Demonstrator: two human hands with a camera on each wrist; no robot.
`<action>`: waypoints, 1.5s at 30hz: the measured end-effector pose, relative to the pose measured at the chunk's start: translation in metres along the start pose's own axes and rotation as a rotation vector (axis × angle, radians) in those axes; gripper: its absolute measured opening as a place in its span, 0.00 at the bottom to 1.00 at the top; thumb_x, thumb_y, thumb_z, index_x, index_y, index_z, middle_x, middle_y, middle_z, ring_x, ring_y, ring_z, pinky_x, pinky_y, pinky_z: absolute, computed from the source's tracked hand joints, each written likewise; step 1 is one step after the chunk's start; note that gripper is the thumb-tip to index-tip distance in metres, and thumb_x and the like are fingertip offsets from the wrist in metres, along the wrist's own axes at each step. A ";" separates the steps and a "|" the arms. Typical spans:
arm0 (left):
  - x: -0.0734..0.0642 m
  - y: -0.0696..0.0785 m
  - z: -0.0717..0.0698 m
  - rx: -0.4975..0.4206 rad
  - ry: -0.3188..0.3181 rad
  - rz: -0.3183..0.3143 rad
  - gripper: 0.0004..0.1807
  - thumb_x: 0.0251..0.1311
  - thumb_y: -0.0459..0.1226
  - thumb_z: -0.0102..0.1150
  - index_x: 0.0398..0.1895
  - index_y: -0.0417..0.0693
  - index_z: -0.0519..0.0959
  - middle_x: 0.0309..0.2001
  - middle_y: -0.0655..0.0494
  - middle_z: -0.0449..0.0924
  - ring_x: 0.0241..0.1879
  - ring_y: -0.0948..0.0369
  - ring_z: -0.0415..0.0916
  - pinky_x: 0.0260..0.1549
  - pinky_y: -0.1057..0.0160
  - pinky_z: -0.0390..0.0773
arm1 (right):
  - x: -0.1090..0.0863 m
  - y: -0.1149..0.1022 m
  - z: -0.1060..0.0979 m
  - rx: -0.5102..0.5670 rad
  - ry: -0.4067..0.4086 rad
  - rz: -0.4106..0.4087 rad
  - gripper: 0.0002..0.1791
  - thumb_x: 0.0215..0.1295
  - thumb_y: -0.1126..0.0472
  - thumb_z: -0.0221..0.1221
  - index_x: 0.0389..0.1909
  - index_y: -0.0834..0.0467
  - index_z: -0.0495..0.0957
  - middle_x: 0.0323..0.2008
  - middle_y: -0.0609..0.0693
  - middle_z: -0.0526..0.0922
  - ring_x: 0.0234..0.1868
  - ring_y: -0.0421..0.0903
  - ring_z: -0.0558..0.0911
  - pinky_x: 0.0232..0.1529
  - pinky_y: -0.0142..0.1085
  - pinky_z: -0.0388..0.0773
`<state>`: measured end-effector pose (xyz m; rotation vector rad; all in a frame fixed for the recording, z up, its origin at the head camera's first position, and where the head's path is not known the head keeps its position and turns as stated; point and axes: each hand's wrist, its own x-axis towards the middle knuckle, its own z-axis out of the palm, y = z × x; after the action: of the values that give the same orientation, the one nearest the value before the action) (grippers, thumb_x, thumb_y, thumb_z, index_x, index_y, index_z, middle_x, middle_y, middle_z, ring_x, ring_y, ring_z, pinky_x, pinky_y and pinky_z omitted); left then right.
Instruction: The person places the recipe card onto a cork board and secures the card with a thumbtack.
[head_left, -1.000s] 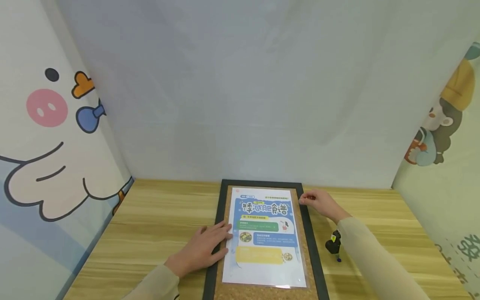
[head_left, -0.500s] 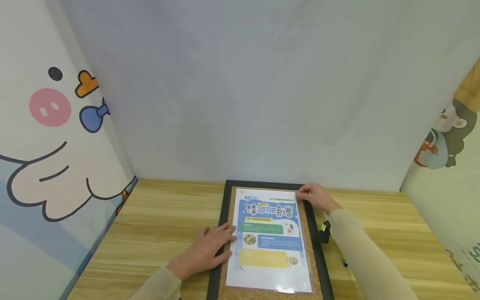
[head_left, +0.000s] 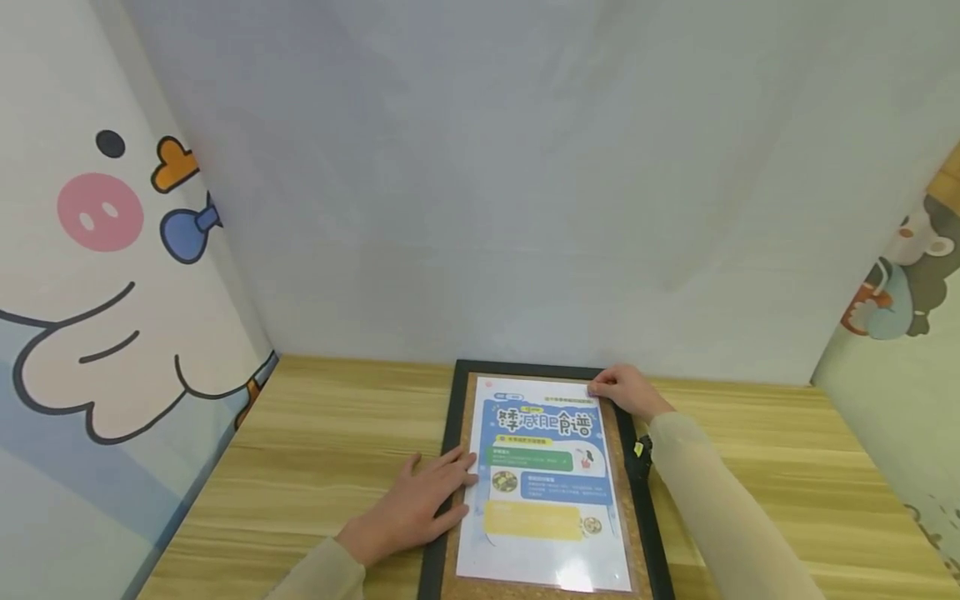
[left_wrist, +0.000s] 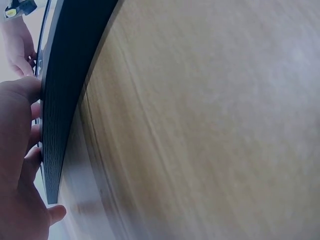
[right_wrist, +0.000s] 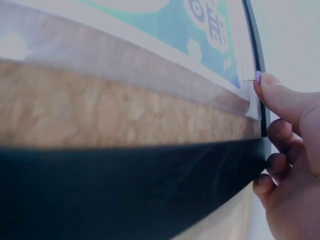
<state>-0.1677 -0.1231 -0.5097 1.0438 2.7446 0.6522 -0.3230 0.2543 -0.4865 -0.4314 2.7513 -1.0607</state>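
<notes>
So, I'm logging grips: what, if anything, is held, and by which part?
The right hand pinches a pushpin by its purple head; the left hand rests on the board, gripping nothing.

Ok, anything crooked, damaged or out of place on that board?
Nothing stands out. The poster sits roughly square on the corkboard with no visible tear; the bright patch near its bottom edge looks like glare.

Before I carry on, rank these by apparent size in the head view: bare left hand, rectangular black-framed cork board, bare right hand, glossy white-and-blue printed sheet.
1. Rectangular black-framed cork board
2. Glossy white-and-blue printed sheet
3. Bare left hand
4. Bare right hand; looks smaller here, though it may simply be farther from the camera.
</notes>
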 end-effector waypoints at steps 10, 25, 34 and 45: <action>-0.001 0.002 0.001 0.009 0.016 0.018 0.23 0.70 0.51 0.42 0.65 0.58 0.66 0.72 0.58 0.52 0.72 0.57 0.44 0.58 0.30 0.47 | 0.005 0.000 -0.002 -0.016 0.002 0.062 0.11 0.65 0.59 0.58 0.35 0.62 0.84 0.30 0.52 0.82 0.29 0.44 0.73 0.34 0.37 0.70; -0.002 0.002 -0.001 0.012 0.025 0.007 0.23 0.70 0.51 0.42 0.65 0.57 0.66 0.72 0.59 0.51 0.72 0.59 0.44 0.58 0.30 0.47 | 0.007 -0.001 0.000 -0.019 0.032 0.041 0.10 0.66 0.60 0.57 0.33 0.63 0.83 0.30 0.53 0.82 0.29 0.45 0.73 0.33 0.37 0.71; -0.004 0.001 0.000 0.023 0.035 0.002 0.23 0.70 0.51 0.41 0.65 0.57 0.68 0.72 0.59 0.52 0.72 0.58 0.44 0.58 0.30 0.47 | 0.009 0.008 0.010 -0.073 0.043 -0.107 0.08 0.68 0.61 0.54 0.32 0.59 0.79 0.26 0.50 0.77 0.26 0.45 0.70 0.30 0.37 0.68; -0.002 0.001 0.001 0.004 0.034 0.017 0.23 0.70 0.51 0.43 0.65 0.59 0.67 0.72 0.59 0.52 0.72 0.58 0.46 0.57 0.29 0.48 | 0.009 0.012 0.009 -0.182 0.037 -0.158 0.05 0.67 0.62 0.55 0.33 0.59 0.76 0.22 0.47 0.74 0.22 0.42 0.68 0.27 0.36 0.67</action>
<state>-0.1654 -0.1239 -0.5105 1.0683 2.7698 0.6727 -0.3314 0.2541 -0.5012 -0.6704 2.8995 -0.8601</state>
